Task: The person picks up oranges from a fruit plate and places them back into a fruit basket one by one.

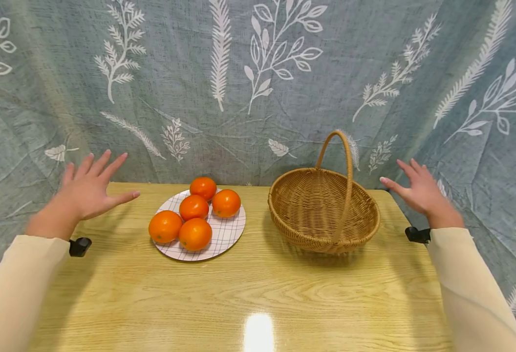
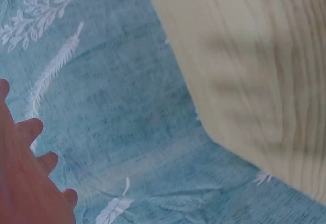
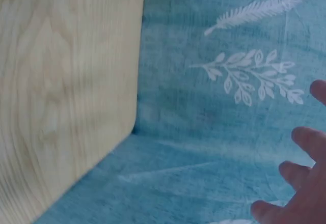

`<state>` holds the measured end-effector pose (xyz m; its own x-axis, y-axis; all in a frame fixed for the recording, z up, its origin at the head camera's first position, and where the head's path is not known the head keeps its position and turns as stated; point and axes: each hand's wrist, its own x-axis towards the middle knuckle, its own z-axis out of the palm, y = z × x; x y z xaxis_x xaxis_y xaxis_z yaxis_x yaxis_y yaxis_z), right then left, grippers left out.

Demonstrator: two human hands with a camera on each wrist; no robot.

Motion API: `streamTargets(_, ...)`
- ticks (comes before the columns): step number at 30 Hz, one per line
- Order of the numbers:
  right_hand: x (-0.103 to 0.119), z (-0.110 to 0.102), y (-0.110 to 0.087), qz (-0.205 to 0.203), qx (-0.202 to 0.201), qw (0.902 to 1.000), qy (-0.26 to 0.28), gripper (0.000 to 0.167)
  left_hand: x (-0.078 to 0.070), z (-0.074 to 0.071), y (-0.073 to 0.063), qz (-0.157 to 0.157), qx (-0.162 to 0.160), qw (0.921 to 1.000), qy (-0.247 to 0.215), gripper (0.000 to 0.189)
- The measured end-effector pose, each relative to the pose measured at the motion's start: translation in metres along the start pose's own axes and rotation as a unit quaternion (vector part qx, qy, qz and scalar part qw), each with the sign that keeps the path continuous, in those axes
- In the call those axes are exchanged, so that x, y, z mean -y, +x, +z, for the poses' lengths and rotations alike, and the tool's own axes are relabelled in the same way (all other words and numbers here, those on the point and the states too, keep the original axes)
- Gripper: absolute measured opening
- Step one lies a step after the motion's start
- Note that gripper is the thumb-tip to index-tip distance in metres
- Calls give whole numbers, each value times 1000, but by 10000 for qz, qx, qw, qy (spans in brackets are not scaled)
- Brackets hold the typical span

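Observation:
My left hand [image 1: 86, 190] is raised over the table's left side with fingers spread and nothing in it. To its right, a round white plate [image 1: 227, 234] with a grid pattern bears several oranges [image 1: 195, 233], bunched mostly on its left and back parts. My right hand [image 1: 425, 193] is held up past the table's right edge, fingers apart, also holding nothing. Nearest to it stands a woven wicker basket [image 1: 324, 200] with a tall arched handle [image 1: 348, 181]; nothing lies inside. In the wrist views only parts of the left hand [image 2: 30, 178] and right hand [image 3: 305, 183] show.
The light wooden table [image 1: 258, 288] reflects a bright light at its front. A blue-grey curtain [image 1: 174, 73] with white leaf prints hangs right behind the table and along both sides. Black wrist straps [image 1: 79, 247] sit at the sleeve ends.

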<state>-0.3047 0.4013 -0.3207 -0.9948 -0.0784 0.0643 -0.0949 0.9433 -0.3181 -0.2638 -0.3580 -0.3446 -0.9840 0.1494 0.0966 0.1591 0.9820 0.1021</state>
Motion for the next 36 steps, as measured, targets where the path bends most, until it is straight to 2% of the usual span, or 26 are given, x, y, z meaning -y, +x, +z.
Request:
streamTargets(8,1,19,-7,-256,1,9952,943,83,-18,22,-10,328,-218,9989,-257,103)
streamTargets(13,2,32,-14,-375,-149,9869,1560,75,-33,34,-18,715,-563,9944,-530,103)
streamTargets(16,3,39,-17,-363,-91,9784,2034,75,-41,40,-21,939,-730,9902,-727,103)
streamTargets(21,0,53,-23,-215,391,9578,2841,80,-51,53,-29,1068,-643,9855,-1152,106)
streamTargets(23,-4,59,-25,-282,642,9423,3274,77,-54,58,-33,1049,-520,9841,-1335,106)
streamTargets(25,-6,65,-25,-442,917,9174,3847,73,-57,63,-36,978,-358,9819,-1583,106)
streamTargets(29,-11,75,-25,-795,1435,8432,5119,67,-64,68,-40,848,-64,9739,-2105,104)
streamTargets(32,-13,81,-24,-995,1580,7962,5755,65,-66,70,-42,866,42,9642,-2507,99)
streamTargets(34,-14,84,-23,-1109,1624,7762,5991,64,-67,73,-44,912,86,9574,-2739,94)
streamTargets(36,-14,86,-21,-1186,1683,7623,6136,63,-68,77,-46,973,78,9511,-2931,90)
